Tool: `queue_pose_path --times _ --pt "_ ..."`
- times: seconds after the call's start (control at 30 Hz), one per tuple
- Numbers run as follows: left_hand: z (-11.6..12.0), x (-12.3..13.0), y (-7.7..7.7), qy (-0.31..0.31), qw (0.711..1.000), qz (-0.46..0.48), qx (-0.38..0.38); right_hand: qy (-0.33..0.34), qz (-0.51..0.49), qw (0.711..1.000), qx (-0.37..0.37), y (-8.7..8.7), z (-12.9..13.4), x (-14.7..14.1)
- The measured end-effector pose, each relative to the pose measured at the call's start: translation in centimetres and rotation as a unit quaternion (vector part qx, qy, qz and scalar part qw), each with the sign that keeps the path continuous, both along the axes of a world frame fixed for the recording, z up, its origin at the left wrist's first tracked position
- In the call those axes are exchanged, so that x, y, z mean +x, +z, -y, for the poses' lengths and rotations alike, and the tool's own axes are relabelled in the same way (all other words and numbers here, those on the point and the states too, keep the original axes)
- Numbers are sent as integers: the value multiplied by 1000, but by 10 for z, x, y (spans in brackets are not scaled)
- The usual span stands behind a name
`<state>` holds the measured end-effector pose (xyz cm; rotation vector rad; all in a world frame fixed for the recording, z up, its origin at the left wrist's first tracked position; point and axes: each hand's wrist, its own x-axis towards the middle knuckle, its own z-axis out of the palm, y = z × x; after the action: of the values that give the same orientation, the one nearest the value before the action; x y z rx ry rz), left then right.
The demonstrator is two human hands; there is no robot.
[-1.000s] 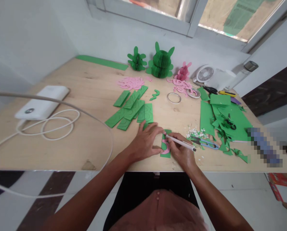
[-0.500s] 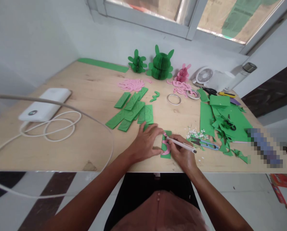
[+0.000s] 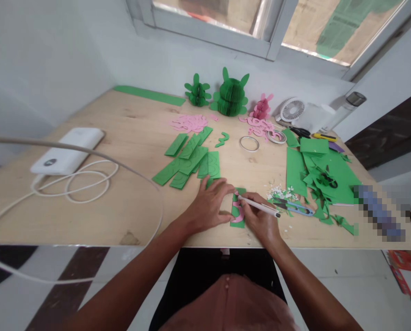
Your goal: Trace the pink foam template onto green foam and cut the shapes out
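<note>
A white pen (image 3: 260,205) is gripped in my right hand (image 3: 265,224), its tip at the edge of a pink curvy paper cutout (image 3: 239,215). That cutout lies on a small green paper strip (image 3: 239,224) near the table's front edge. My left hand (image 3: 210,204) is spread, with thumb and forefinger pressing on the left side of the cutout. Beyond it lie several green paper strips (image 3: 191,158) with drawn curved outlines. A green curvy cutout (image 3: 222,139) rests just past them.
Blue thread snips (image 3: 297,208) lie by white and green scraps right of my right hand. Green sheets (image 3: 343,170) cover the right side. Tape rolls (image 3: 249,144), pink cutouts (image 3: 190,123), paper figures (image 3: 231,97) and a fan (image 3: 293,109) stand farther back. A power bank (image 3: 67,151) with cable is left.
The view has shifted very slightly. Both hands, the pen and the cutout keep almost the same places.
</note>
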<state>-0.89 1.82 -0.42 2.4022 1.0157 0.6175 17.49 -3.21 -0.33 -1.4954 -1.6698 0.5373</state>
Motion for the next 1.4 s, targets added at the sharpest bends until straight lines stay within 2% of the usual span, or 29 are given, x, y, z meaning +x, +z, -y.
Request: queue_pose_path --times 0.57,1.0,1.4 --pt "0 0 0 0 1000 3 -2 4 -1 1000 11 0 1 1" --pt "1 0 2 6 1000 -7 -1 -9 20 1000 5 9 6 -1" --pt "0 0 2 2 1000 -4 -5 -13 35 999 14 3 9 3"
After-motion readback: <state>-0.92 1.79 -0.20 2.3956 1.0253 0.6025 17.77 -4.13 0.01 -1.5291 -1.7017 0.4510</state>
